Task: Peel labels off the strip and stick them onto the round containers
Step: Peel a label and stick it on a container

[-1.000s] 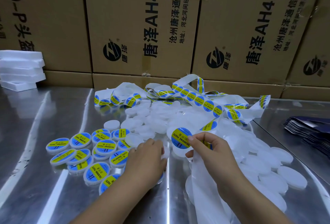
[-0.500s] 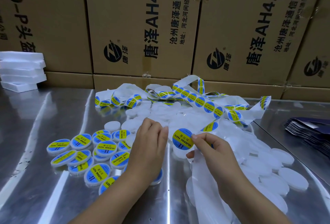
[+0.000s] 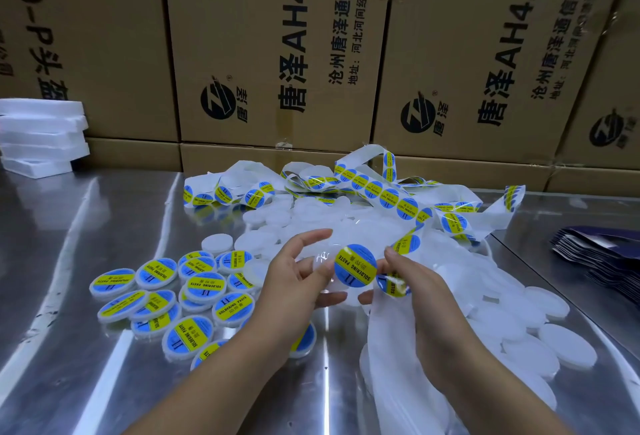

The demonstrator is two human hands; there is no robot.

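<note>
L hand (image 3: 294, 282) is gripping a white round container (image 3: 323, 258) above the steel table (image 3: 104, 382), thumb on its top face & lower fingers curling under it, index finger sticking out straight above. R hand (image 3: 422, 292) is pinching the right edge of a blue/yellow label (image 3: 355, 265) reading SOLDERING PASTE btwn thumb & fingertips; the label is lying across the container's right part, but can't tell if it's touching it or hovering just over it. The same hand is also holding the strip (image 3: 372, 188), w/ the next label (image 3: 393, 285) curling just under the fingers & bare white backing (image 3: 388, 337) hanging down beneath the wrist. The rest of the strip is lying tangled at the back over the heap. On the L, labelled containers (image 3: 204, 287) are lying in a loose pile, some overlapping; plain white containers (image 3: 540, 310) are heaping in the middle & on the R. At the back cardboard boxes (image 3: 277, 53) are standing, white foam slabs (image 3: 41, 136) are sitting stacked far L, dark pouches (image 3: 602, 258) are lying fanned far R.
</note>
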